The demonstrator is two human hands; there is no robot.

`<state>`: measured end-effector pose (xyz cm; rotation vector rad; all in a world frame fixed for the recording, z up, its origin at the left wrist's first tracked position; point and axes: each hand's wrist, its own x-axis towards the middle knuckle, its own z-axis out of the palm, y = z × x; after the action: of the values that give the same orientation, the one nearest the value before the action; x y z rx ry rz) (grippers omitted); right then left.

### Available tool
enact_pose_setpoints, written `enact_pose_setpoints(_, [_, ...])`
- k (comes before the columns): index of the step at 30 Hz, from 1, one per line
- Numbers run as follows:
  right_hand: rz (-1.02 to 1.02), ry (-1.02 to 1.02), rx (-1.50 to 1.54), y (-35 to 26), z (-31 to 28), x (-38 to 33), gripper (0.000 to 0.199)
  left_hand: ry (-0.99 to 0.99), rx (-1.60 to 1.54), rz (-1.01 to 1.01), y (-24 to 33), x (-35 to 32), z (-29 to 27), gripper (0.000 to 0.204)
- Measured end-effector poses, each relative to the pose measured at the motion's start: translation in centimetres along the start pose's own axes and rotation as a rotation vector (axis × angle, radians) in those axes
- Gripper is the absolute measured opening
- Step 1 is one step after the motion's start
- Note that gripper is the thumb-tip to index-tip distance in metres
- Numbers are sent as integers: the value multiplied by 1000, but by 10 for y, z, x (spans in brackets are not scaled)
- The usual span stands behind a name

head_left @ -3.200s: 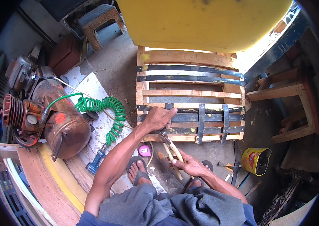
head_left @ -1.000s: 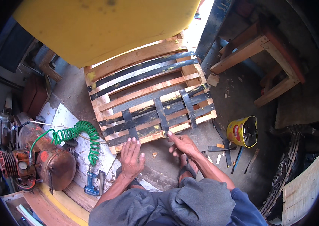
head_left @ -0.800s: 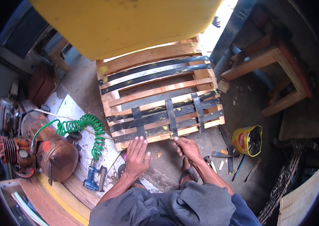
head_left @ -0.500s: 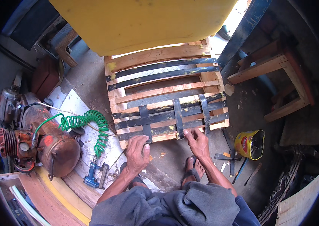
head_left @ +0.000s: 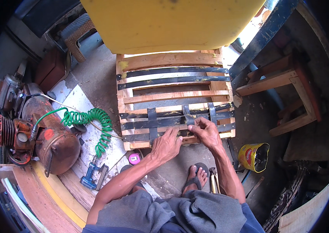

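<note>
One black strap, its near end between the right fingers

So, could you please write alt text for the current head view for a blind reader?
A person's right hand pinches the end of a black strap on a slatted wooden frame, the left hand at its near edge. A rusty compressor with a coiled green hose stands at left.

Pliers now lie on the floor, middle strap's end lifted.
</note>
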<state>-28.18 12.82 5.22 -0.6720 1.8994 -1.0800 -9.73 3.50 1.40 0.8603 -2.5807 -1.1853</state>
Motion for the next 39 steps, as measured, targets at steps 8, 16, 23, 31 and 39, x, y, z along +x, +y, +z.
enact_pose_setpoints(8, [-79,35,134,-9,2,13,26,152,1,77,9,6,-2,40])
enact_pose_setpoints(16, [-92,61,102,-17,-4,22,22,214,52,50,2,32,0,43])
enact_pose_setpoints(23, [-111,104,201,-21,-6,48,20,-21,-379,-457,28,58,-11,48])
enact_pose_setpoints(31, [-151,103,275,-23,10,61,22,266,-1820,-508,5,45,9,41])
enact_pose_setpoints(39, [-132,145,340,-22,18,60,24,210,-2002,-390,1,42,15,24])
